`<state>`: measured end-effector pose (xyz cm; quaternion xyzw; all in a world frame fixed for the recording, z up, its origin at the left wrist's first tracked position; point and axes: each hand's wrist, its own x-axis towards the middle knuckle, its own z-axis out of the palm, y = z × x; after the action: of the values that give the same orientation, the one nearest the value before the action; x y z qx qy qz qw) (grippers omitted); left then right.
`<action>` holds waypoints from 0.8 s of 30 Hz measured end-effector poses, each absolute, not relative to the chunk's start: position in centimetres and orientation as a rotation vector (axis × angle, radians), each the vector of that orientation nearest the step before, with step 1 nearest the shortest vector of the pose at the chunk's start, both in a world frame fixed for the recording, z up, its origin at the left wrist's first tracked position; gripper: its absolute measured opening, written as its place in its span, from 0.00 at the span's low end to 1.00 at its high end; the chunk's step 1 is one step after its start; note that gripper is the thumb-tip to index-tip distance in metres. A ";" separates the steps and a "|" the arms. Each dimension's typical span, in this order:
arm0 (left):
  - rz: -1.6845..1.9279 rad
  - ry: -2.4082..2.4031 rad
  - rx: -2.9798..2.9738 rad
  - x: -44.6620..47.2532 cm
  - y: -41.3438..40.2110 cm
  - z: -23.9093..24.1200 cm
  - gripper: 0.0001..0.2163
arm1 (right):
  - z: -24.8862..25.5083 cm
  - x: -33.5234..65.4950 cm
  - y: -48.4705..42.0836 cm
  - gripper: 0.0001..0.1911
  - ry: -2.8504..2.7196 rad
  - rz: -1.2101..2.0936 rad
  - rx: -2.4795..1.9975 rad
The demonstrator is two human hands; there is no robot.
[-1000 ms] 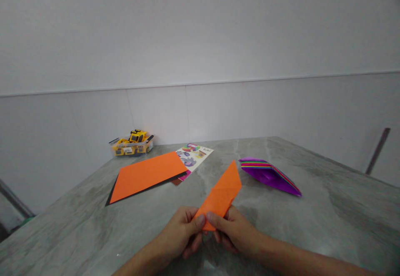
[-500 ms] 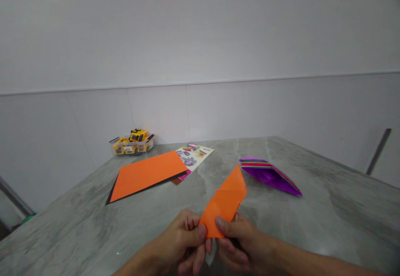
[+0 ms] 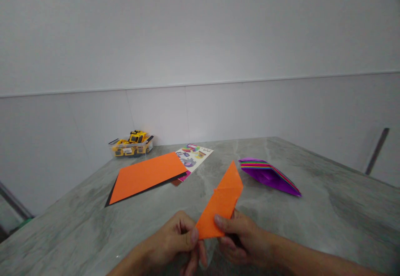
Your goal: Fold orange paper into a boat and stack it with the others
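Note:
A folded orange paper (image 3: 222,203) is held up above the near part of the table, its pointed tip leaning up and to the right. My left hand (image 3: 179,238) pinches its lower left corner between thumb and fingers. Gripping the lower right side is my right hand (image 3: 239,234), thumb flat on the front face and fingers behind. A crease line crosses the paper about halfway up. The fingers behind the paper are partly hidden.
On the grey marbled table (image 3: 312,226), orange sheets (image 3: 148,174) over black ones lie left, partly covering a printed leaflet (image 3: 193,157). A purple folded paper with striped edges (image 3: 268,177) lies right. A clear box of yellow toy vehicles (image 3: 133,146) stands by the wall.
My left hand has shifted slightly left along the paper's bottom edge to its corner. The orange paper has tilted a little left and shows more of its lower face.

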<state>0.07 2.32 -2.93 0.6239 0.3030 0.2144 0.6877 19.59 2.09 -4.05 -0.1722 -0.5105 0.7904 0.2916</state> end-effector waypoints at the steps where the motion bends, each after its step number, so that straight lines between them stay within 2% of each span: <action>1: 0.498 0.715 1.406 0.3 2.5 -2.9 0.33 | -4.0 19.5 1.9 0.26 -1.420 2.033 -0.557; 4: 0.739 0.879 1.438 1.6 2.7 -3.2 0.28 | -3.4 18.7 1.0 0.18 -1.683 1.837 -0.812; 8: 0.966 1.001 1.439 2.8 2.2 -4.1 0.25 | -3.0 17.7 0.2 0.11 -1.815 1.683 -0.894; 14: 0.913 0.908 1.471 2.9 1.5 -3.8 0.28 | -4.6 17.6 1.0 0.28 -1.611 1.601 -1.054; 21: 0.881 0.701 1.255 4.1 0.2 -3.0 0.30 | -3.6 17.9 0.3 0.33 -1.572 1.800 -0.730; 24: 0.841 0.804 1.442 3.3 0.6 -2.4 0.31 | -4.0 18.1 0.6 0.34 -1.603 1.719 -0.774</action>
<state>3.34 0.64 -2.38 0.6222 0.3469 0.3630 0.6006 18.08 0.57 -3.97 -0.2956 -0.6120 0.6563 0.3275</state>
